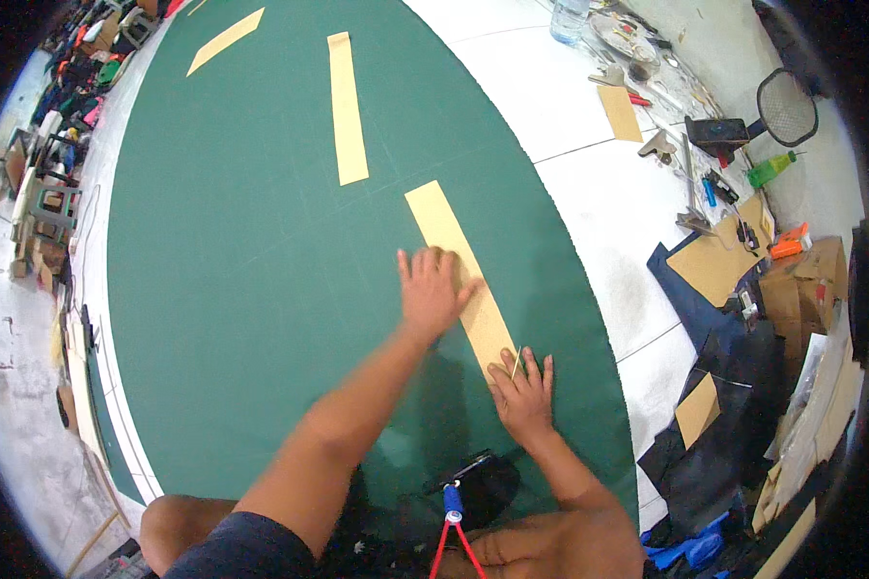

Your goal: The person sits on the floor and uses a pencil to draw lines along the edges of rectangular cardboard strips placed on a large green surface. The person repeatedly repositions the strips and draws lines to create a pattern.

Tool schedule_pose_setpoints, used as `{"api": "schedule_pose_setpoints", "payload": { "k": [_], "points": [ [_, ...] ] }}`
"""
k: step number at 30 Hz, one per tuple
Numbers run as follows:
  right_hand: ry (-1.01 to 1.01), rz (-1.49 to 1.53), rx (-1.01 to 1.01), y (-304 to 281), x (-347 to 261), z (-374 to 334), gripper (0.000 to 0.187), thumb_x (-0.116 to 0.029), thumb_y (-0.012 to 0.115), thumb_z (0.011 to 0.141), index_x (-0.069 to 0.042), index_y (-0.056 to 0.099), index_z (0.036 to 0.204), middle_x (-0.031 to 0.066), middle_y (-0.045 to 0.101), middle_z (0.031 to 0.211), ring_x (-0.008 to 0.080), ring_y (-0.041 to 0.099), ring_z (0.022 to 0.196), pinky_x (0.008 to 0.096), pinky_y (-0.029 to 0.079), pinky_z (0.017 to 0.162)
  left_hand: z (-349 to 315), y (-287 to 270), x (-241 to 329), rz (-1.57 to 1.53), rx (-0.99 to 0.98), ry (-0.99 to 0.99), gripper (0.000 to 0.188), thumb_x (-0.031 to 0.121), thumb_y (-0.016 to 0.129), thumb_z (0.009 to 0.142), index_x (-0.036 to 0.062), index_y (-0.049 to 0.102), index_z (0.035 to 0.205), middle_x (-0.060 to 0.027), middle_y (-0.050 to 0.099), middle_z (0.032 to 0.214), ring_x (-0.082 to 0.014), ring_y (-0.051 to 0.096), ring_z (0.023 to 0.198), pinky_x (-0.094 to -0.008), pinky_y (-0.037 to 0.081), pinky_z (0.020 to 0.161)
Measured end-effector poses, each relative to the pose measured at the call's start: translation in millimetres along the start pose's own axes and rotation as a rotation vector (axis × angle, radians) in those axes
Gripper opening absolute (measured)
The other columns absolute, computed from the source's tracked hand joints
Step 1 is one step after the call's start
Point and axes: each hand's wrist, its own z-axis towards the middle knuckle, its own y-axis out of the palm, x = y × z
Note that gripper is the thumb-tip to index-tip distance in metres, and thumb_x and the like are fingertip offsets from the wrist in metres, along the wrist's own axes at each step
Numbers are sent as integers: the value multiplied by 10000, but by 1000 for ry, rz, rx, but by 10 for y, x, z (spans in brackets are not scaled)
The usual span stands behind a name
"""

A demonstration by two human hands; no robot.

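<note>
Yellow strip (pixel 486 318), fingers (pixel 433 259) across edges, open cloth (pixel 261 318)

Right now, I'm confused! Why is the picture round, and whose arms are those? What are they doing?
There's no robot, just a person with two bare hands. A wide fisheye camera on their head looks down, so edges bend and the corners go dark.

Underneath is a big green cloth with pale yellow pieces on it. The left hand is spread over the left edge of one long yellow strip. The right hand rests at the strip's near end, and a thin pale stick seems tucked between its fingers. Another yellow strip lies farther off, untouched.
</note>
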Motion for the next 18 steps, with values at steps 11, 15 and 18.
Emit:
{"api": "schedule_pose_setpoints", "payload": {
  "k": [11, 15, 18],
  "points": [
    [28, 6, -15, 61, 20, 204, 351, -327, 674, 951, -209, 681, 1281, 59, 503, 1538, 407, 370, 1464, 710, 173, 1188, 824, -271, -972, 52, -100, 159, 845, 604, 642, 915, 96, 401, 1547, -155, 340, 1633, -371, 302, 1520, -549, 275, 1218],
    [53, 18, -18, 86, 10, 211, 350, -329, 663, 961, -211, 677, 1289, 61, 477, 1559, 417, 363, 1465, 708, 163, 1191, 843, -307, -944, 46, -127, 124, 905, 660, 614, 905, 105, 356, 1570, -128, 303, 1659, -323, 288, 1533, -526, 260, 1229],
    [55, 20, -20, 84, -13, 210, 350, -331, 648, 972, -214, 672, 1301, 63, 469, 1567, 419, 356, 1468, 706, 159, 1194, 833, -272, -1006, 43, -83, 128, 902, 668, 596, 914, 107, 348, 1575, -131, 298, 1665, -322, 289, 1535, -524, 265, 1218]
  ]
}}
